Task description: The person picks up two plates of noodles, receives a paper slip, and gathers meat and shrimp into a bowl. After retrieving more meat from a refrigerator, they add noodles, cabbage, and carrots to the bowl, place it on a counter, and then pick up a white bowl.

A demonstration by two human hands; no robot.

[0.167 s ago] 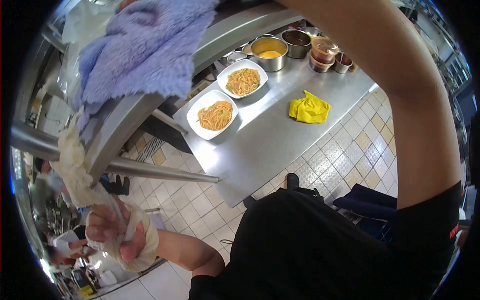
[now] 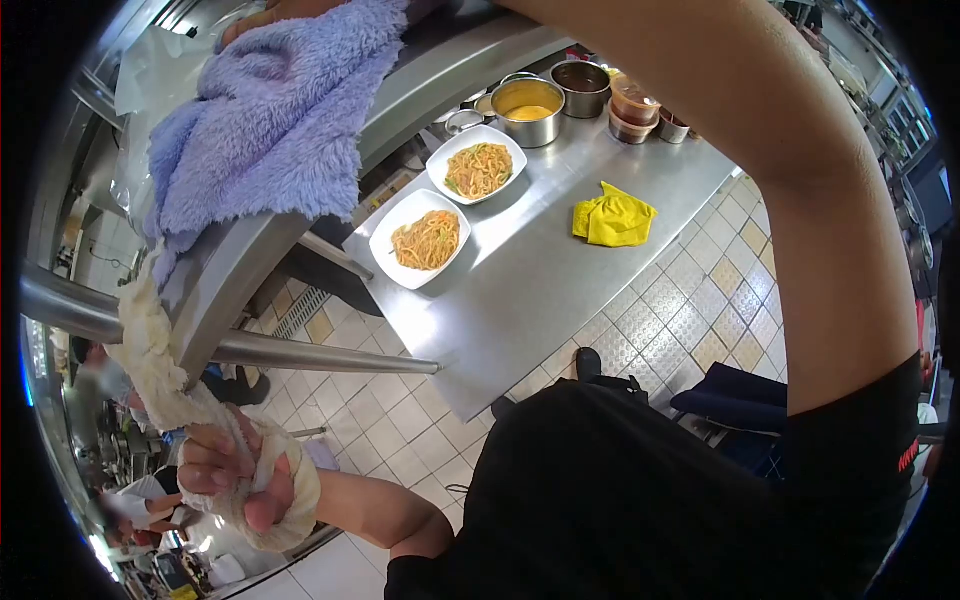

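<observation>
At the lower left, my left hand [image 2: 235, 475] has its fingers curled round a cream cloth [image 2: 150, 350], which wraps the palm and wrist and trails up toward a metal rail. My right arm reaches up across the right side and leaves the top of the view. At the upper left edge, part of my right hand [image 2: 283, 12] shows at a fluffy purple cloth [image 2: 285, 110], holding it on a raised steel shelf [image 2: 245, 265]; most of its fingers are hidden.
Below the shelf, a steel table [image 2: 500, 300] bears two white bowls of noodles [image 2: 425, 240] [image 2: 478, 170], a yellow cloth [image 2: 615, 218], a pot of yellow liquid [image 2: 527, 112] and lidded tubs [image 2: 634, 105]. People [image 2: 135, 505] stand at the far left.
The purple cloth has shifted slightly left and down, and more of my right hand shows. My left hand sits slightly lower, still in the cream cloth. The view has shifted a little.
</observation>
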